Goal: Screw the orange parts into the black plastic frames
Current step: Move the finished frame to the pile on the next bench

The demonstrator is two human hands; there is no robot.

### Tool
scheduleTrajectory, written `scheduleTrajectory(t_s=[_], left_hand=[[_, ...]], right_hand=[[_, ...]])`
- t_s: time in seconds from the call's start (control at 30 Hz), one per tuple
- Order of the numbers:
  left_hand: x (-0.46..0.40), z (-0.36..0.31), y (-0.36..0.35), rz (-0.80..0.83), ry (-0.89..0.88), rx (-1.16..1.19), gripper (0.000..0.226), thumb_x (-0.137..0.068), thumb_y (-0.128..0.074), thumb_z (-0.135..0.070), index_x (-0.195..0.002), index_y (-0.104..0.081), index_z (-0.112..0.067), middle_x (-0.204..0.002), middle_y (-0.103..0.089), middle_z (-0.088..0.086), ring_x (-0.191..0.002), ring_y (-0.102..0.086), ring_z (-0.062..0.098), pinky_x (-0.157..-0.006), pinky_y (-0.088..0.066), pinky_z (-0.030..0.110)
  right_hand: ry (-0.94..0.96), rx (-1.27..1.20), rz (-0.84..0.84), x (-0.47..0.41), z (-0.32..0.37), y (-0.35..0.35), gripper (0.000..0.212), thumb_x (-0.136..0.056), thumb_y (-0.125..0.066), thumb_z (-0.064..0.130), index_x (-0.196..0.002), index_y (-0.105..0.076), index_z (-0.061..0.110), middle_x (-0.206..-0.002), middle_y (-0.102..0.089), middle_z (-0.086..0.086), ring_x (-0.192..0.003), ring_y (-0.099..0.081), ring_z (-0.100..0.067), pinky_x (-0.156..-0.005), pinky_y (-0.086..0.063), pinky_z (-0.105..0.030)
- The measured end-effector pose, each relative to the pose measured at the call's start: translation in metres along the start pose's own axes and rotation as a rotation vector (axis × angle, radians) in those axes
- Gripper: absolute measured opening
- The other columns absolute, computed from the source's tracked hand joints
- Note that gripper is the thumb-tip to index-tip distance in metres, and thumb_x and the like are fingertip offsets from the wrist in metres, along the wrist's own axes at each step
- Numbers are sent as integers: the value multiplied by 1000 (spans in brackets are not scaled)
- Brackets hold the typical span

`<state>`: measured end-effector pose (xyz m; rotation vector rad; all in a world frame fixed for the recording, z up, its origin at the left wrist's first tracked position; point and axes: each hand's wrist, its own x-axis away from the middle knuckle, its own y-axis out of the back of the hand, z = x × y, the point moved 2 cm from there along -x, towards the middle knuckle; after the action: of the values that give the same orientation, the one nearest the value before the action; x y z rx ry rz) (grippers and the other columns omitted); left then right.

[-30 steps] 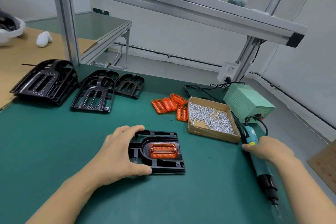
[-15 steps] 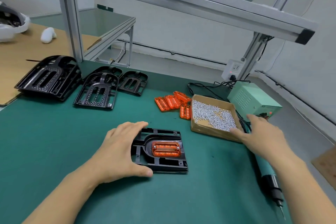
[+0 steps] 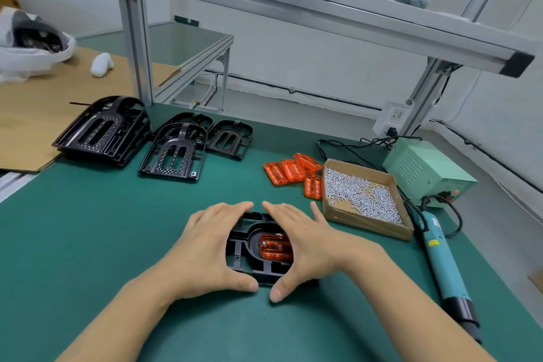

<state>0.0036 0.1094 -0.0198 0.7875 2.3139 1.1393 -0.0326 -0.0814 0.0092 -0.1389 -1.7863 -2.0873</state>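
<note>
Cupping the black frame (image 3: 245,247) on the green mat (image 3: 88,244) between your left hand (image 3: 205,247) and right hand (image 3: 308,244) (fingers curled round its edges), you risk jolting the seated orange part (image 3: 276,247) askew.

A green mat (image 3: 88,244) covers the bench. Under the fingers (image 3: 229,209) of both hands lies a black frame (image 3: 238,253). Beyond the fingertips sit more black frames (image 3: 173,153) and loose orange parts (image 3: 291,170). Right of the fingers are a cardboard box of screws (image 3: 364,197), a teal screwdriver (image 3: 443,264) and a green power unit (image 3: 426,170).
</note>
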Motion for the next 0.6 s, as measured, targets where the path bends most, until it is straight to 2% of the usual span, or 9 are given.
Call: scheduleTrajectory(t_s=[0.07, 0.13, 0.23, 0.33, 0.4, 0.47, 0.53, 0.57, 0.6], left_hand=[[-1, 2, -1, -33, 5, 3, 116, -51, -73, -68, -144, -9, -45, -130, -18, -32, -116, 2, -20, -104, -8, 18], [-1, 3, -1, -91, 19, -17, 114, -53, -74, -65, -145, -10, -43, -142, -17, -27, -129, -1, -10, -107, -4, 18], [-1, 4, 6, -230, 60, 12, 113, -57, -81, -53, -146, -14, -38, -154, -9, -21, -141, 0, 1, -114, -3, 27], [2, 4, 14, -437, 180, 313, 107, -63, -84, -37, -146, -16, -40, -147, -21, -23, -138, -14, -2, -111, -16, 27], [4, 2, 14, -515, 249, 578, 101, -68, -82, -37, -146, -17, -40, -143, -29, -24, -132, -28, -2, -108, -23, 26], [4, -6, 10, -482, 260, 875, 98, -70, -82, -38, -146, -19, -35, -144, -38, -19, -127, -42, 1, -107, -34, 26], [3, -14, 5, -429, 232, 1101, 87, -72, -81, -26, -142, -30, -32, -130, -58, -14, -113, -58, 4, -89, -50, 20], [1, -16, 4, -424, 211, 1163, 77, -74, -78, -20, -137, -36, -32, -121, -64, -12, -108, -62, 6, -81, -53, 18], [0, -17, 3, -434, 198, 1202, 66, -79, -71, -15, -135, -40, -30, -117, -67, -9, -106, -64, 9, -80, -54, 21]], right_hand=[[22, -10, -35, -2, 2, 1, 137, -57, -82, 63, -153, 11, 31, -159, -11, 5, -147, -3, -9, -118, 11, -47], [26, -33, -112, -3, 2, 2, 134, -57, -82, 61, -153, 6, 31, -153, -23, 3, -142, -17, -15, -120, -6, -38], [-10, -85, -233, -5, 2, 5, 131, -58, -80, 62, -153, 4, 30, -148, -28, 3, -136, -25, -19, -114, -22, -32], [-82, -209, -387, -9, 6, 9, 130, -58, -79, 63, -153, 4, 32, -147, -28, 2, -136, -27, -18, -114, -24, -37], [-124, -297, -492, -12, 13, 11, 130, -56, -78, 65, -153, 2, 32, -148, -28, 2, -136, -26, -17, -113, -24, -38], [-153, -325, -578, -15, 22, 12, 128, -54, -73, 70, -153, -1, 30, -148, -28, 3, -137, -24, -16, -112, -23, -38], [-174, -335, -630, -19, 34, 11, 129, -50, -62, 77, -153, -2, 28, -147, -26, 5, -137, -21, -14, -112, -20, -37], [-181, -341, -642, -21, 40, 10, 129, -48, -57, 78, -153, -1, 28, -146, -25, 5, -136, -19, -13, -111, -18, -37], [-178, -347, -647, -24, 46, 9, 128, -47, -55, 77, -152, 0, 28, -145, -24, 5, -136, -18, -12, -110, -17, -36]])
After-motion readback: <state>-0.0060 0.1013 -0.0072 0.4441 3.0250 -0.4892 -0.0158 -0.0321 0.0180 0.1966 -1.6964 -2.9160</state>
